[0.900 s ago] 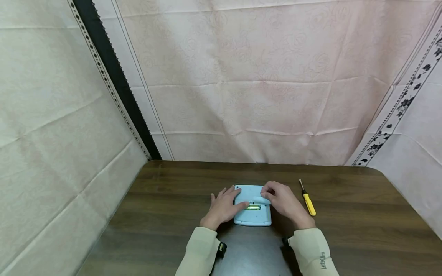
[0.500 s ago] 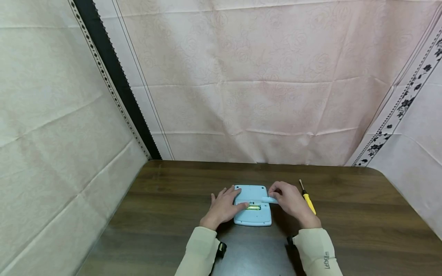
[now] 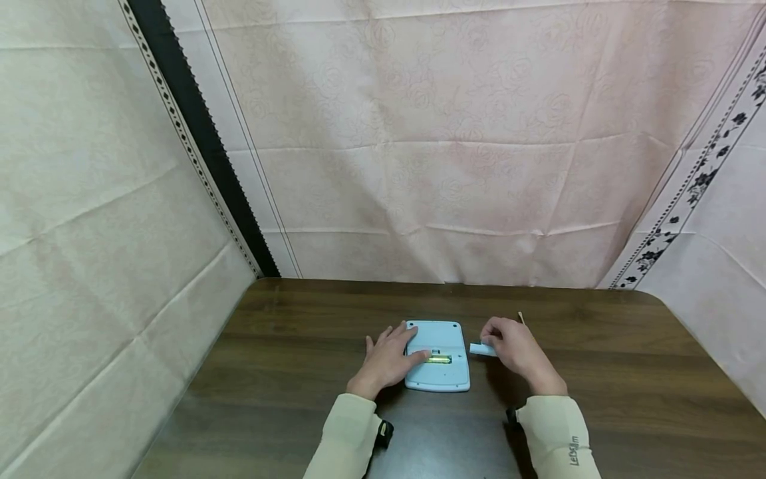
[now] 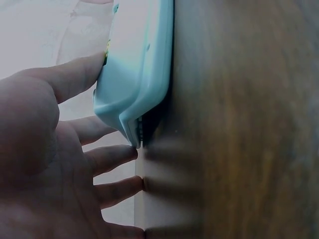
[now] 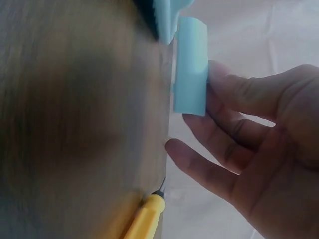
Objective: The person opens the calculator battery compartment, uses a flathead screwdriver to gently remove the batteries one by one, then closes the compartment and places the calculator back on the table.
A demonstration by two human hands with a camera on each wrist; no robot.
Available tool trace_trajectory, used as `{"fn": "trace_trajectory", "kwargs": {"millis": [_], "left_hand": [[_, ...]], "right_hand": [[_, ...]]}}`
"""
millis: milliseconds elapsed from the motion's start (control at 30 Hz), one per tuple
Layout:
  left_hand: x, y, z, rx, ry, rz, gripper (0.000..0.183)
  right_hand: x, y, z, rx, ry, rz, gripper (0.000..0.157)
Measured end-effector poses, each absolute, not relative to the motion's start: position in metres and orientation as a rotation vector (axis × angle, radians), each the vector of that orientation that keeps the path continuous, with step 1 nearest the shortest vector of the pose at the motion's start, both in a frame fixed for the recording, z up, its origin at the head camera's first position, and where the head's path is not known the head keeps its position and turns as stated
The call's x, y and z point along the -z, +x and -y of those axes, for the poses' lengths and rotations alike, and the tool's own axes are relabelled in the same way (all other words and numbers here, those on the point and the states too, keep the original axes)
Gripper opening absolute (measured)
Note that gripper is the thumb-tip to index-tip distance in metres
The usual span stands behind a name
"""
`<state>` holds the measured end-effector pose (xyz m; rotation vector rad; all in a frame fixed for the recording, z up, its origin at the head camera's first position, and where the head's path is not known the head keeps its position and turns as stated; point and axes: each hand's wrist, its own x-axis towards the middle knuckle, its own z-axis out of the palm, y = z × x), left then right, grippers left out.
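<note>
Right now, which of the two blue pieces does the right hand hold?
The small cover; the left hand touches the larger case, which bears the battery.

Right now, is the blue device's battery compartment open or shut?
Open: the green battery lies exposed, and the right hand holds the blue cover beside the device.

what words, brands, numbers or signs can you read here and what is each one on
"Let...m": dark lettering on the right sleeve; the middle letters are too blurred to be sure of.
Battery: any print is too small to read.
Light-blue device, light-blue cover, yellow screwdriver: no readable text.
</note>
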<state>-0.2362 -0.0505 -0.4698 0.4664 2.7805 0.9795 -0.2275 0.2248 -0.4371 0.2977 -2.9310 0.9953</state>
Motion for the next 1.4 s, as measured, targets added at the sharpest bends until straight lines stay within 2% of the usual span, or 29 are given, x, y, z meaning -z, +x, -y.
{"fn": "trace_trajectory", "kwargs": {"millis": [400, 767, 1067, 1400], "left_hand": [[0.469, -0.236, 0.050, -0.970, 0.453, -2.786, 0.066], [0.471, -0.237, 0.050, -0.966, 0.457, -2.787, 0.066], [0.469, -0.236, 0.049, -0.974, 0.451, -2.784, 0.066], [0.468, -0.236, 0.049, -0.973, 0.453, -2.778, 0.066]], "right_hand": [[0.445, -0.228, -0.229, -0.988, 0.260, 3.047, 0.016], [0.447, -0.230, -0.227, -0.940, 0.240, 3.076, 0.014], [0.444, -0.231, -0.224, -0.944, 0.194, 3.048, 0.004], [0.436, -0.227, -0.229, -0.956, 0.174, 2.995, 0.007]]}}
